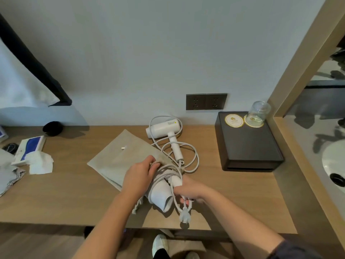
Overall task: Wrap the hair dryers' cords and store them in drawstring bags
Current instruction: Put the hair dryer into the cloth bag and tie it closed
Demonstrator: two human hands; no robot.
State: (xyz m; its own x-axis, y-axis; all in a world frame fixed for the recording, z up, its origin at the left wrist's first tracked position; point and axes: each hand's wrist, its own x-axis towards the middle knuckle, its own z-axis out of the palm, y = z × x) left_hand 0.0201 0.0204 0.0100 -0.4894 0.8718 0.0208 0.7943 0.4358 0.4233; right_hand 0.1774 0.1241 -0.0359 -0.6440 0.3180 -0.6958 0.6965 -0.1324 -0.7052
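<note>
Table (65, 199) of matte wood grain carries a flat, coarse beige bag (119, 156) at its middle. Near the front edge the left hand (139, 177) grips the bag's mouth beside a smooth white dryer (160, 195), which is wound with its cord (164, 173). The right hand (190, 190) pinches the cord above the plug (184, 215). A second dryer (164, 128) lies by the back edge. Open wood separates the bag from a crumpled tissue (40, 163).

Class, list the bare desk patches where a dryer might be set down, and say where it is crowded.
Bare: front-left desk between tissue and drawstring bag; front-right between right hand and black box. Crowded: centre, around left hand, held dryer, rear dryer and its looped cord.
</note>
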